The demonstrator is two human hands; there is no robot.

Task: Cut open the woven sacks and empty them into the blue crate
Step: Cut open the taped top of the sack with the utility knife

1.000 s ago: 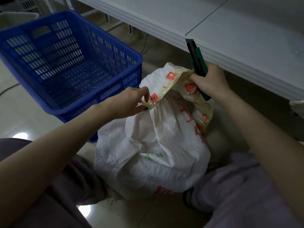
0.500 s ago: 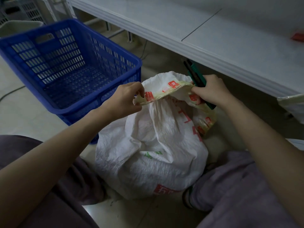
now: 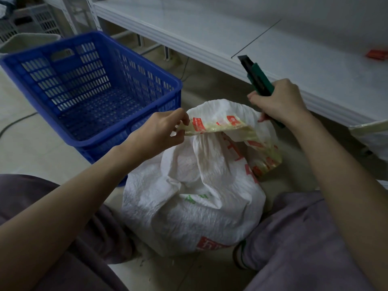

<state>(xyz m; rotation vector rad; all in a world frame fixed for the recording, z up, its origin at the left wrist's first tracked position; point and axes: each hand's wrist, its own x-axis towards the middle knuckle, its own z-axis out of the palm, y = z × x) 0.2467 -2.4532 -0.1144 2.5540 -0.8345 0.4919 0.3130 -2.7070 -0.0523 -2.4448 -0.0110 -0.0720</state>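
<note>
right hand [image 3: 279, 101] has lifted, fingers wrapped round the green knife [image 3: 257, 77], its tip now up against the shelf edge [image 3: 189, 46]. left hand [image 3: 159, 131] still pinches the taped flap [image 3: 220, 124]. the sack [image 3: 189, 196] sits on the floor [image 3: 31, 143] between the knees, beside the blue crate's [image 3: 46, 55] near corner. the blade is hard to make out, the sack's contents are hidden, and another sack [image 3: 371, 137] is cut off at the right.

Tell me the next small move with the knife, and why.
Probably bring the green knife down to the taped top edge of the sack: the left hand pinches that edge taut, the right hand holds the knife with its tip pointing up, and the blue crate holds nothing.
</note>
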